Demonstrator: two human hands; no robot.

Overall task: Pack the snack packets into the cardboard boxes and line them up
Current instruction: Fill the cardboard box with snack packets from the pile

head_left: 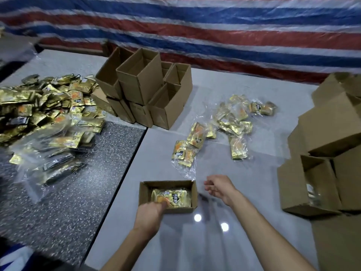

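Broadly, along the back, a red, white and blue striped plastic tarp [214, 26]. Beneath it, a pale grey surface [263, 173], butted at left against a dark speckled surface [64, 202]. At far left, a big heap of gold foil snack packets [45, 106], some in clear bags. At right, a pile of large brown cardboard boxes [328, 133]. At far centre, a stack of smaller open cardboard boxes [144, 90], empty so far as can be seen. Between the two, loose gold packets on clear plastic wrap [234, 122]. Nearest, a small open cardboard box [145, 190] with one gold packet [173, 197] lying flat inside. Left hand [150, 212] over the near wall, fingertips on that packet; pinching or merely pressing, impossible to tell. Right hand [220, 187] just beside the box's right wall, loosely curled, holding nothing. Probably early in filling this box. Possible trouble: box sliding or tipping under a push on the packet, with nothing steadying it; slippery foil riding up a wall and sitting crooked, crowding out further packets.
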